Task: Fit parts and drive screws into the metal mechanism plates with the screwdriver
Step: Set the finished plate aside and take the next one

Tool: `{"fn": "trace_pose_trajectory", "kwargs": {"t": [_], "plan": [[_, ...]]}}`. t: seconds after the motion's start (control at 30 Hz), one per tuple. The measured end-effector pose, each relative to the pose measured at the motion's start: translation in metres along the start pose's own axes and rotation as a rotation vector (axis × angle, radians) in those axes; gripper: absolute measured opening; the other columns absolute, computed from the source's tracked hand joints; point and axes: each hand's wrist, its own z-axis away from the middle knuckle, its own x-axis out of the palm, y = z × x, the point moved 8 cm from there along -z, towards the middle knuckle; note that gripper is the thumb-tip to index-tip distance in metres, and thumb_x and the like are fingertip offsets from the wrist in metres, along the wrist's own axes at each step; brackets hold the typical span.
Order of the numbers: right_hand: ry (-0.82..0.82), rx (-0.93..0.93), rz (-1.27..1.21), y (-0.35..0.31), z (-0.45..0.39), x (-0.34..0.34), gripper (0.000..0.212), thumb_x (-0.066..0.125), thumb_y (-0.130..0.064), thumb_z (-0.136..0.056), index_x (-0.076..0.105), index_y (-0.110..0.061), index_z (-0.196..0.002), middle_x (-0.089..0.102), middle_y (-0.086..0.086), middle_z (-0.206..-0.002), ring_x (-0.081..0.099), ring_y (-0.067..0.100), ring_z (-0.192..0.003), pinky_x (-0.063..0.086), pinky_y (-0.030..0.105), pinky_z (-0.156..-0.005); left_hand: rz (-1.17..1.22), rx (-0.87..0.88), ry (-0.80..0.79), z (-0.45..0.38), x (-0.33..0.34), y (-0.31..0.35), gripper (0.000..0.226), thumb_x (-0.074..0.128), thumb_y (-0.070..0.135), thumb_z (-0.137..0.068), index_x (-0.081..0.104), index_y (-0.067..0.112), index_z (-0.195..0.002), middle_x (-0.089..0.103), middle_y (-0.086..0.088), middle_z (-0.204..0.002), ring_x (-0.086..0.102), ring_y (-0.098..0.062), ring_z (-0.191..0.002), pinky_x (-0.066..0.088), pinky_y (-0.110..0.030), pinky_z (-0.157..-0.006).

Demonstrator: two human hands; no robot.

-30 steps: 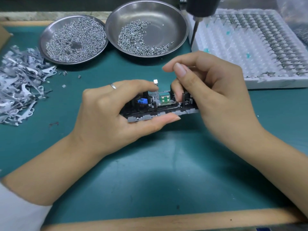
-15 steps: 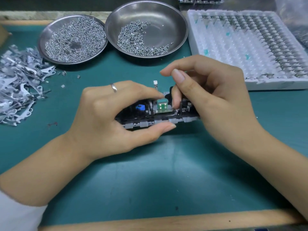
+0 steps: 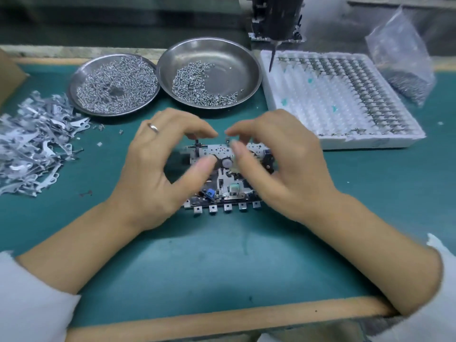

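Change since the earlier frame: I see the mechanism plate, then held tilted off the mat, now lying flat on the green mat, and the screwdriver back in view overhead.

Left to right:
- Stamped metal levers, one loose heap, uncounted.
- Screw dishes, two: fuller, sparser.
- Left hand: fingers curled, ring worn, holding the plate's left edge.
- Plate: stiff, light, I judge; small fitted parts look fragile, so grip the outer edges. Five tabs along its near edge.
- Right hand: curled over the right side; blurred, so I cannot tell if it grips.
- Foam parts tray, one; plastic bag, one.
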Motion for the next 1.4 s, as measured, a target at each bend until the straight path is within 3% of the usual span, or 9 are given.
{"fn": "trace_pose_trajectory", "kwargs": {"t": [0.13, 0.23, 0.37, 0.53, 0.63, 0.77, 0.83, 1.03, 1.4], "plan": [[-0.491, -0.184, 0.454, -0.03, 0.022, 0.06, 0.055, 0.045, -0.059, -0.09, 0.054, -0.025, -0.133, 0.052, 0.014, -0.132, 0.05, 0.038, -0.115, 0.04, 0.044, -0.092, 0.169, -0.191, 0.319, 0.001, -0.027, -0.028, 0.02, 0.036, 0.033, -0.091, 0.054, 0.029, -0.1, 0.056, 0.008, -0.094, 0.052, -0.009, -0.091, 0.039, -0.025, -0.085], [-0.622, -0.161, 0.57, -0.034, 0.03, 0.067, 0.048, 0.028, -0.054, -0.097, 0.054, -0.026, -0.125, 0.045, 0.01, -0.139, 0.045, 0.035, -0.117, 0.034, 0.044, -0.092, 0.242, -0.26, 0.42, 0.003, -0.033, -0.041, 0.02, 0.036, 0.036, -0.092, 0.055, 0.035, -0.097, 0.059, 0.014, -0.091, 0.054, -0.002, -0.088, 0.041, -0.022, -0.084], [-0.584, -0.223, 0.532, -0.049, 0.054, 0.049, 0.037, 0.033, -0.043, -0.098, 0.062, -0.022, -0.106, 0.055, 0.006, -0.13, 0.053, 0.034, -0.105, 0.041, 0.037, -0.076, 0.26, -0.264, 0.443, 0.004, -0.033, -0.049, 0.02, 0.037, 0.04, -0.092, 0.057, 0.039, -0.096, 0.061, 0.025, -0.089, 0.055, 0.006, -0.086, 0.042, -0.013, -0.081], [-0.5, -0.212, 0.478, -0.049, 0.085, 0.014, 0.035, 0.051, -0.054, -0.09, 0.067, -0.031, -0.11, 0.06, 0.001, -0.129, 0.061, 0.028, -0.108, 0.05, 0.032, -0.084, 0.235, -0.296, 0.383, 0.003, -0.027, -0.047, 0.019, 0.04, 0.046, -0.087, 0.058, 0.044, -0.093, 0.063, 0.018, -0.087, 0.056, 0.002, -0.087, 0.042, -0.027, -0.085], [-0.343, -0.181, 0.278, -0.046, 0.087, -0.018, 0.043, 0.059, -0.044, -0.089, 0.064, -0.016, -0.121, 0.059, 0.008, -0.129, 0.057, 0.027, -0.114, 0.046, 0.035, -0.093, 0.018, -0.09, 0.237, 0.002, -0.018, -0.003, 0.021, 0.047, 0.038, -0.088, 0.063, 0.026, -0.096, 0.063, 0.0, -0.088, 0.054, -0.003, -0.088, 0.041, -0.033, -0.086], [-0.085, 0.145, -0.073, -0.002, 0.089, -0.067, 0.023, 0.057, -0.011, -0.09, 0.065, -0.011, -0.112, 0.067, 0.002, -0.098, 0.061, 0.017, -0.096, 0.047, 0.032, -0.087, -0.085, 0.17, 0.076, 0.027, 0.018, 0.073, 0.026, 0.057, 0.031, -0.088, 0.072, 0.01, -0.086, 0.063, 0.003, -0.087, 0.055, -0.011, -0.079, 0.044, -0.035, -0.076], [-0.099, 0.336, -0.284, 0.02, 0.089, -0.067, 0.028, 0.053, -0.008, -0.088, 0.063, -0.022, -0.11, 0.068, 0.0, -0.089, 0.061, 0.008, -0.09, 0.046, 0.026, -0.085, -0.102, 0.135, -0.015, 0.041, 0.044, 0.092, 0.024, 0.06, 0.033, -0.085, 0.073, 0.014, -0.093, 0.065, 0.005, -0.092, 0.059, -0.013, -0.084, 0.047, -0.035, -0.077], [-0.255, 0.319, -0.351, 0.02, 0.086, -0.038, 0.03, 0.05, -0.01, -0.091, 0.062, -0.019, -0.116, 0.059, 0.0, -0.09, 0.058, 0.014, -0.094, 0.048, 0.03, -0.087, -0.131, -0.057, -0.107, 0.049, 0.061, 0.088, 0.035, 0.059, 0.038, -0.079, 0.071, 0.015, -0.104, 0.064, 0.004, -0.097, 0.061, -0.017, -0.09, 0.046, -0.03, -0.085], [-0.288, 0.316, -0.432, 0.02, 0.087, -0.029, 0.027, 0.05, -0.009, -0.091, 0.059, -0.025, -0.11, 0.056, -0.011, -0.08, 0.056, 0.011, -0.09, 0.046, 0.026, -0.084, -0.285, 0.085, -0.095, 0.047, 0.055, 0.098, 0.016, 0.073, 0.014, -0.075, 0.075, 0.007, -0.09, 0.071, -0.001, -0.083, 0.066, -0.024, -0.075, 0.055, -0.036, -0.068]]}}
